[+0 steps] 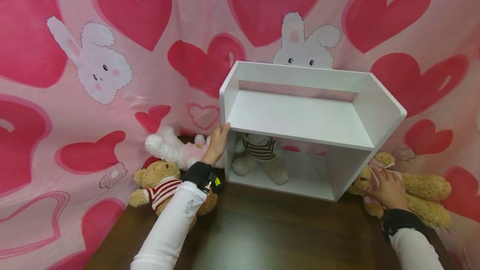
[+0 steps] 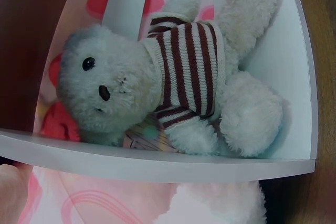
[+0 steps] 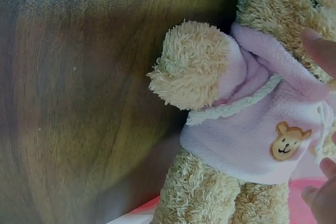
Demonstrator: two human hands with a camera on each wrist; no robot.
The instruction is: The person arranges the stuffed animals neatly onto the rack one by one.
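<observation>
My left hand (image 1: 217,145) touches the outer left side of a white two-tier shelf (image 1: 296,113), fingers extended up the panel; only a bit of it shows in the left wrist view. Inside the lower compartment sits a pale teddy bear (image 2: 115,85) in a brown-and-white striped sweater. To the right of the shelf, a tan teddy bear (image 3: 197,64) in a pink hoodie lies on its back. My right hand (image 1: 390,188) is over that hoodie, its fingers spread. Whether they press into the plush is unclear.
Left of the shelf lie a white plush rabbit (image 1: 170,147) and a tan bear (image 1: 159,174) in a red-and-white striped top, partly behind my left arm. All stand on a dark wooden table (image 1: 285,228). A pink heart-print cloth (image 1: 150,74) hangs behind.
</observation>
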